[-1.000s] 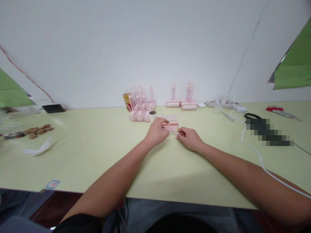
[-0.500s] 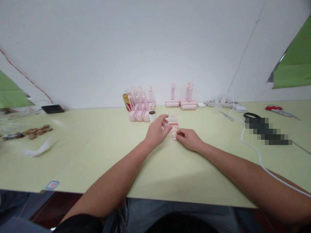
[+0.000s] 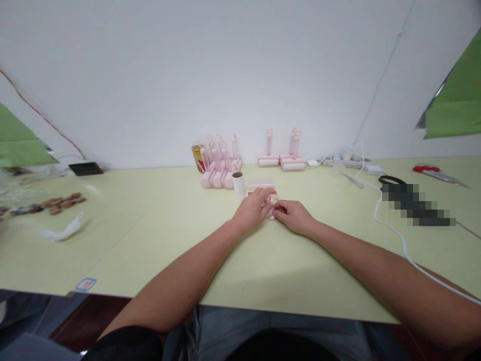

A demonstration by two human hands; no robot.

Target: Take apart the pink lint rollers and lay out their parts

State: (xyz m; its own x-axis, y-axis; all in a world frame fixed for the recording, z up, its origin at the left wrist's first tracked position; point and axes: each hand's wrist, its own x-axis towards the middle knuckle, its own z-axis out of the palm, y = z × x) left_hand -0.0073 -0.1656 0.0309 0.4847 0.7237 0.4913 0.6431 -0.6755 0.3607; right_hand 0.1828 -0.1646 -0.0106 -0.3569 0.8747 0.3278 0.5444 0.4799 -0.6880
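My left hand [image 3: 252,209] and my right hand [image 3: 293,215] meet at the middle of the pale yellow-green table [image 3: 158,235]. Both have their fingers curled round a small pink part [image 3: 271,201] held between them; its shape is mostly hidden by the fingers. Just behind the hands lies a pink and white box [image 3: 259,184]. A small white roll with a dark top [image 3: 238,183] stands to the left of that box.
Pink rollers with upright handles stand in a cluster [image 3: 220,168] and in a row [image 3: 281,155] by the white wall. A bottle of yellow liquid [image 3: 198,155] is beside the cluster. A white cable [image 3: 394,230], red-handled scissors [image 3: 432,171] and a power strip [image 3: 343,161] lie right. Brown pieces [image 3: 62,202] lie left.
My left hand has drawn back from the pink box and closed in on my right hand, so both now pinch the small pink part together. The view shifted slightly.
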